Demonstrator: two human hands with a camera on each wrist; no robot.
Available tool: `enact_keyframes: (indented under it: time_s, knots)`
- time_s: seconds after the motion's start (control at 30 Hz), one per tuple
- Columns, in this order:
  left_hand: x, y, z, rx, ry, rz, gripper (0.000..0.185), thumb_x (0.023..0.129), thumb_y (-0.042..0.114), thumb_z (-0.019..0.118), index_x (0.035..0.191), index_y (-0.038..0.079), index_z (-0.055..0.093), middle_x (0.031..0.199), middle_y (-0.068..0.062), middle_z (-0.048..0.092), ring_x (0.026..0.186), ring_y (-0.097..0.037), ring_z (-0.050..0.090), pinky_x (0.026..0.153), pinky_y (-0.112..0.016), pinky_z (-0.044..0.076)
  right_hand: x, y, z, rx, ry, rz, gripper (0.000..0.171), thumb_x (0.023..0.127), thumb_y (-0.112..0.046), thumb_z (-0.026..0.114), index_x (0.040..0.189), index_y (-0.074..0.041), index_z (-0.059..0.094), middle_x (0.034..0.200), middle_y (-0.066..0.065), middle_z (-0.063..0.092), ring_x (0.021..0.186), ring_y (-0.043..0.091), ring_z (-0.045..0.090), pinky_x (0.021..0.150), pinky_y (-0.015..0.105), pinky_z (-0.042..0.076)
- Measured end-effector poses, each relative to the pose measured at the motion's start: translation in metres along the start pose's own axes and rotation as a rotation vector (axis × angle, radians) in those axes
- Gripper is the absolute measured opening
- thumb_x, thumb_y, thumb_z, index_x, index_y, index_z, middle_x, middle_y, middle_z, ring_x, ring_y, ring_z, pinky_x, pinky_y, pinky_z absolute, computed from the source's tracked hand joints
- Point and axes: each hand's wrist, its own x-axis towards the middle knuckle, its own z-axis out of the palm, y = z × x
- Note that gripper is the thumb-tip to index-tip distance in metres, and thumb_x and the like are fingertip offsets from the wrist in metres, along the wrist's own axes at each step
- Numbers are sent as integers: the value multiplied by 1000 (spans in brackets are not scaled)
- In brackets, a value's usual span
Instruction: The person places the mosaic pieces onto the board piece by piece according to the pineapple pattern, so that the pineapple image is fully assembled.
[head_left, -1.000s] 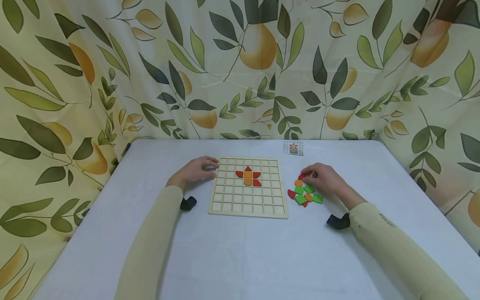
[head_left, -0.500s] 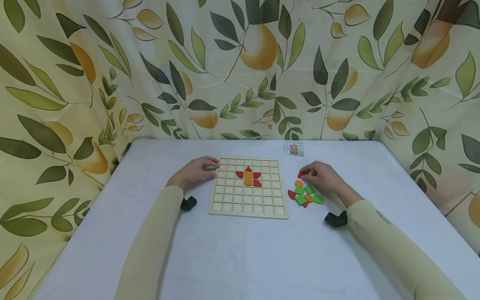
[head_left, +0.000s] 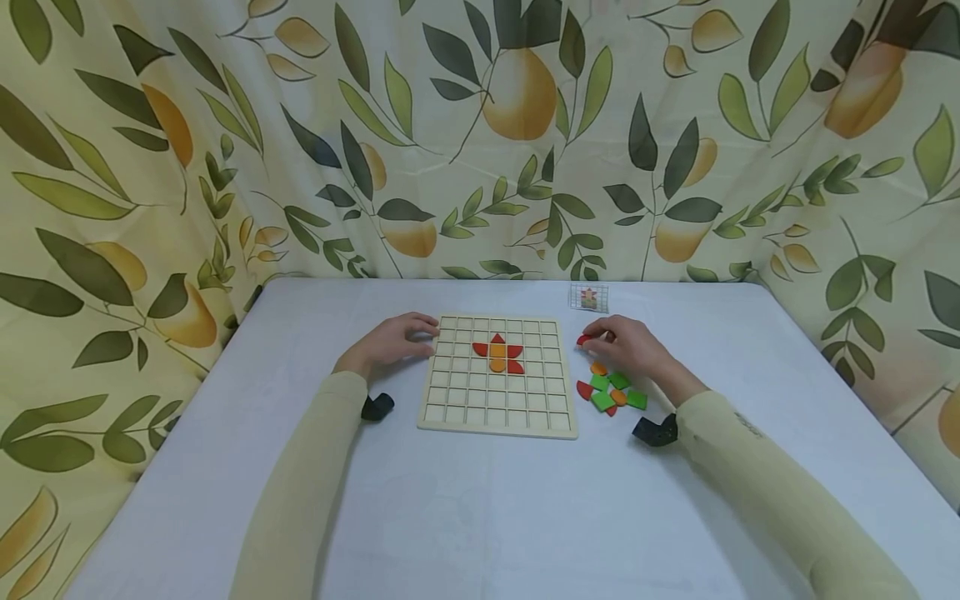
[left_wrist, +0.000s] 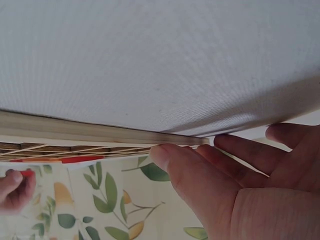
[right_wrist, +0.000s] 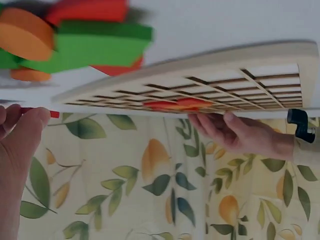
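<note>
So right now the right hand [head_left: 626,346] has a small red piece [head_left: 582,340] pinched at its fingertips, thumb and forefinger closed on it, just off the right edge of the wooden grid board [head_left: 497,417]. That's the carry step as I read it: piece picked, not yet placed. Behind those fingers, toward the wrist, sits the loose pile of green, orange and red pieces [head_left: 611,390], touching or overlapping each other on the white table [head_left: 480,517].

On the other side, the left hand [head_left: 393,342] rests on the board's far-left corner, fingers fairly straight and lying together over the rim, holding nothing, just steadying it. In the left wrist view those fingers [left_wrist: 190,170] sit right at the board's edge.

Ahead of the right fingertips, toward the middle of the board, is the little flower already laid [head_left: 497,353]: red petals around an orange centre. A small pattern card [head_left: 588,297] stands just beyond the right hand.

My guess for the next move: swing the red piece over to a cell next to the flower, and turn it so its curved edge matches the card. I can't tell its exact shape from here, too small.
</note>
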Motion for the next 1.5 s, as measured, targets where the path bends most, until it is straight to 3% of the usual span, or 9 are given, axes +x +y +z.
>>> enact_keyframes:
  time_s: [0.13,0.37,0.53,0.67,1.03,1.5]
  knots:
    - [-1,0,-1,19,-7,9,38,82,30,68,118,19,62,134,8,47,135,-16,31,114,-36,21,5,-26,7,1,3,-88,28,88,-24,60,113,-11,64,106,5,64,88,21,51,68,27,46]
    - [-1,2,-2,5,-11,-4,37,82,28,68,117,19,62,135,7,46,135,-16,30,114,-38,20,13,-75,28,5,-18,-240,29,85,-26,66,111,-12,64,104,2,62,90,18,52,79,31,47]
    - [0,2,-1,-14,-6,-25,36,82,28,69,116,19,62,134,9,46,135,-15,30,114,-36,20,24,-96,46,-48,-41,-371,26,85,-22,66,108,-10,67,103,2,64,93,17,54,82,32,49]
    - [0,3,-1,3,-8,-22,36,82,29,68,117,20,62,134,9,46,134,-15,30,114,-36,20,26,-109,54,-83,-43,-439,23,84,-21,67,104,-10,68,98,2,65,87,17,53,75,27,48]
    - [-2,3,-3,23,-27,16,39,83,29,67,120,17,61,135,6,46,134,-16,30,114,-38,21,27,-122,74,-139,-30,-455,24,86,-26,64,107,-14,67,101,0,59,85,12,51,74,26,46]
    - [-4,5,-3,29,-33,5,37,83,29,67,119,20,60,135,10,46,135,-14,30,114,-39,22,25,-125,77,-140,-31,-402,23,85,-30,66,103,-16,68,100,-3,58,86,12,51,75,24,47]
